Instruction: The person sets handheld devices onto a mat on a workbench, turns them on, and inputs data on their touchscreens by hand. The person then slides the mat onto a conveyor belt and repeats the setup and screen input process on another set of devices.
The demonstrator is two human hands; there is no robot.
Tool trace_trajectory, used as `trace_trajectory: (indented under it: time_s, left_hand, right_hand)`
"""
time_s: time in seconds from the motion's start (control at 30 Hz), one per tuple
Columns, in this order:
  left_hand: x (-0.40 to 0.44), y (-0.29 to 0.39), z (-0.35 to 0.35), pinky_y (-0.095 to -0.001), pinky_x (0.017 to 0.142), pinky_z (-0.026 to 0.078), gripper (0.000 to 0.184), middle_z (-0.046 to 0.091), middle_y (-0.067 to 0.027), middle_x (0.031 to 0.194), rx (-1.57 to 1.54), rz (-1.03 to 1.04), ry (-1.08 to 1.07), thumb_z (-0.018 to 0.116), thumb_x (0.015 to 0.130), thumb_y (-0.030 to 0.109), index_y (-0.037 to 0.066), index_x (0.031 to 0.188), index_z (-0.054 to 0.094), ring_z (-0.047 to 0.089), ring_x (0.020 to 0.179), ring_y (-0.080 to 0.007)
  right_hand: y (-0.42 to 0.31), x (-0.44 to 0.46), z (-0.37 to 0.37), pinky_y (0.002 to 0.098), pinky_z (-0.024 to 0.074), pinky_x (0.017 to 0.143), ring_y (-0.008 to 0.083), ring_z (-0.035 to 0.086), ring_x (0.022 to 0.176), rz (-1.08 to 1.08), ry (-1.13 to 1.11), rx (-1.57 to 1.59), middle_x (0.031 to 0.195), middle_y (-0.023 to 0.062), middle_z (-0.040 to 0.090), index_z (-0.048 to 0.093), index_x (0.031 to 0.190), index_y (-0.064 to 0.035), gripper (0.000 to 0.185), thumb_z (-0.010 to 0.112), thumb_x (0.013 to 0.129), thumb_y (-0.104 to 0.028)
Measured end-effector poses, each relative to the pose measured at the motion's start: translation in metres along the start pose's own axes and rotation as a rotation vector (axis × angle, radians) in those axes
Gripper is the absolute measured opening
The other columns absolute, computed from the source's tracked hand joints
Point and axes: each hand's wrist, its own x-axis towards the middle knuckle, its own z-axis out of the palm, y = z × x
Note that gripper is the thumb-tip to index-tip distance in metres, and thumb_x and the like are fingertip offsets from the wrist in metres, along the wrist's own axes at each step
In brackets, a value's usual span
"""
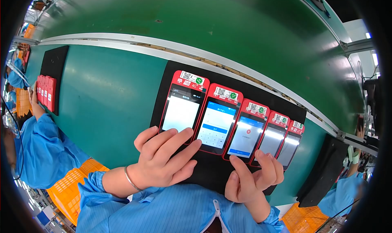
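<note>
Several red handheld devices with screens lie in a row on a black mat [163,90]. My left hand [163,157], with a bracelet at the wrist, has its fingers spread over the lower ends of the leftmost device [179,110] and the second device [216,122], which shows a keypad. My right hand [255,175] has its fingers apart and curled at the lower edge of the third device [246,135], whose screen shows a red mark. The fourth device [273,139] and the rightmost device [290,145] have greyish screens. Neither hand holds anything.
At the left, a co-worker in blue [45,147] has a hand at red devices [46,92] on another black mat [57,69]. A black mat [322,169] and another person's blue sleeve [341,194] are at the right. A metal rail [134,42] runs behind the devices.
</note>
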Motion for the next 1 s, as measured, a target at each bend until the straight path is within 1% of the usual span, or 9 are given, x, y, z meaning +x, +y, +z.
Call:
trace_trajectory:
  time_s: [0.03,0.1,0.2,0.27,0.4,0.57,0.77,0.93,1.0]
  left_hand:
    - [-0.001,0.0,0.0,-0.0391,0.105,0.029,0.033,0.061,-0.0006,0.121,0.001,0.006,0.033,0.054,0.087,0.037,0.019,0.108,0.072,0.049,0.107,-0.0175]
    - [-0.002,0.001,0.0,-0.0391,0.105,0.029,0.033,0.061,-0.0006,0.121,0.0,0.012,0.064,0.054,0.087,0.038,0.02,0.107,0.072,0.049,0.108,-0.0176]
    - [0.005,0.0,-0.009,-0.0396,0.106,0.027,0.032,0.061,-0.0012,0.122,0.015,0.004,0.082,0.054,0.087,0.039,0.02,0.106,0.072,0.049,0.109,-0.018]
    - [0.012,-0.005,-0.02,-0.0416,0.105,0.027,0.035,0.059,-0.0075,0.118,0.097,0.065,0.026,0.052,0.087,0.041,0.019,0.101,0.075,0.046,0.109,-0.0234]
    - [0.02,-0.005,-0.019,-0.0421,0.106,0.026,0.035,0.059,-0.0078,0.12,0.088,0.054,-0.006,0.053,0.087,0.041,0.018,0.101,0.075,0.046,0.11,-0.0237]
    - [0.039,0.0,-0.019,-0.0457,0.106,0.024,0.039,0.054,-0.0104,0.129,0.056,-0.033,-0.108,0.058,0.085,0.043,0.018,0.111,0.072,0.045,0.117,-0.0265]
    - [0.052,-0.001,-0.02,-0.047,0.107,0.023,0.046,0.051,-0.0125,0.133,0.029,-0.028,-0.139,0.064,0.08,0.045,0.018,0.117,0.069,0.043,0.121,-0.0291]
    - [0.05,-0.003,-0.02,-0.0502,0.103,0.027,0.043,0.051,-0.0152,0.131,0.052,-0.055,-0.103,0.063,0.079,0.043,0.012,0.108,0.069,0.045,0.118,-0.0317]
    - [0.048,-0.003,-0.021,-0.0497,0.104,0.026,0.042,0.052,-0.0144,0.13,0.037,-0.051,-0.11,0.062,0.08,0.043,0.013,0.107,0.07,0.045,0.118,-0.0312]
  right_hand:
    - [0.0,0.0,0.001,0.0403,0.027,0.099,0.0316,0.033,0.117,0.0,0.0,0.0,0.13,0.0148,0.046,0.074,0.095,-0.0124,0.032,0.052,0.073,-0.018]
    - [-0.002,-0.001,0.002,0.0373,0.0276,0.096,0.0219,0.038,0.113,0.096,0.054,-0.04,0.119,0.0047,0.055,0.077,0.095,-0.0217,0.03,0.051,0.08,-0.027]
    - [-0.003,0.001,0.0,0.0377,0.0274,0.096,0.0229,0.038,0.114,0.116,0.059,-0.034,0.119,0.0066,0.055,0.077,0.095,-0.0203,0.03,0.052,0.079,-0.026]
    - [-0.006,0.003,-0.002,0.0378,0.0273,0.096,0.023,0.038,0.114,0.121,0.069,-0.018,0.12,0.0072,0.055,0.077,0.095,-0.0198,0.03,0.052,0.079,-0.026]
    - [-0.001,0.0,-0.002,0.0379,0.027,0.097,0.0234,0.038,0.114,0.128,0.064,0.013,0.12,0.0076,0.055,0.077,0.095,-0.0191,0.03,0.053,0.078,-0.025]
    - [0.0,0.001,0.0,0.0383,0.0273,0.096,0.0232,0.039,0.113,0.13,0.053,0.023,0.121,0.0072,0.055,0.077,0.097,-0.019,0.031,0.054,0.077,-0.024]
    - [-0.004,0.006,-0.005,0.0382,0.0269,0.096,0.0226,0.04,0.113,0.153,0.074,0.047,0.121,0.0065,0.056,0.077,0.097,-0.019,0.031,0.054,0.076,-0.024]
    - [-0.004,0.004,-0.003,0.0381,0.027,0.096,0.0224,0.04,0.112,0.163,0.078,0.061,0.121,0.0062,0.056,0.076,0.097,-0.0187,0.031,0.054,0.078,-0.024]
    - [-0.003,0.004,-0.003,0.0378,0.0271,0.096,0.0224,0.04,0.112,0.16,0.075,0.069,0.121,0.006,0.056,0.076,0.097,-0.0189,0.03,0.053,0.078,-0.023]
